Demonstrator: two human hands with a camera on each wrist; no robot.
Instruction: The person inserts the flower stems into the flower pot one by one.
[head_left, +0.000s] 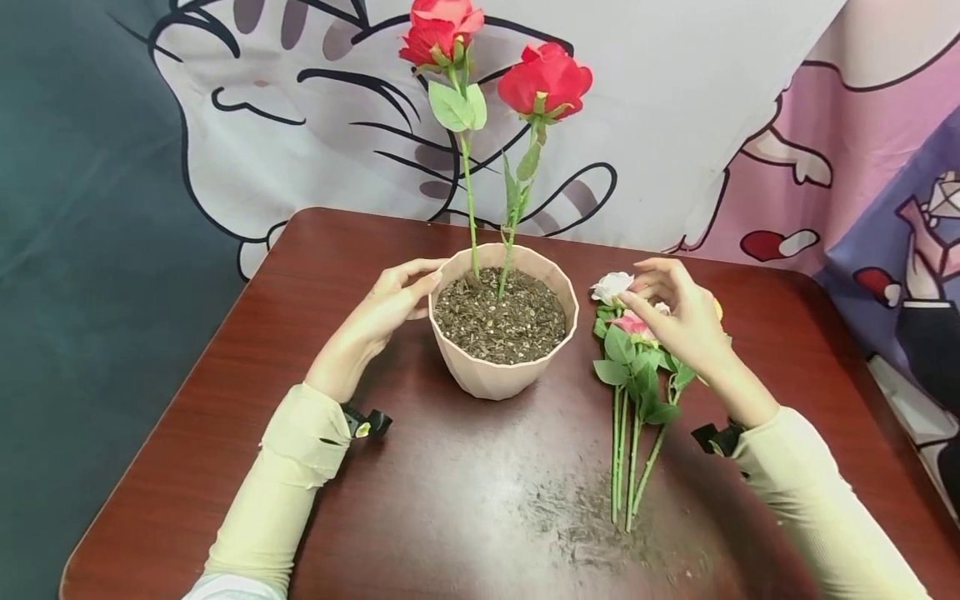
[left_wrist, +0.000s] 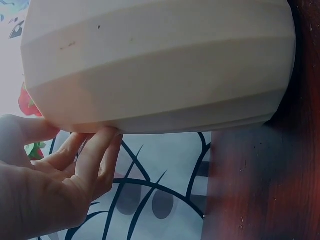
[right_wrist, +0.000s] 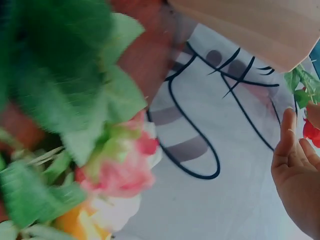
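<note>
Cartoon-cat backdrop behind a brown bench: left hand, fingers parted, touches a pale pot; right hand, fingers loosely apart, hovers above flowers.

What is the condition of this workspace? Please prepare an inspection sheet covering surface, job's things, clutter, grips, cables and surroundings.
Surface: dark red-brown table, glossy.
Job's things: pale pot upright, filled with soil; two red roses stand in it. Loose flowers lie right of the pot, stems toward the person; white and pink heads show, a yellow one partly hidden.
Clutter: dark crumbs around the loose stem ends.
Grips: left grip touches the pot near its rim; right grip is over the loose flower heads, holding nothing.
Cables: nothing seen.
Surroundings: cartoon-printed cloth behind the table.
</note>
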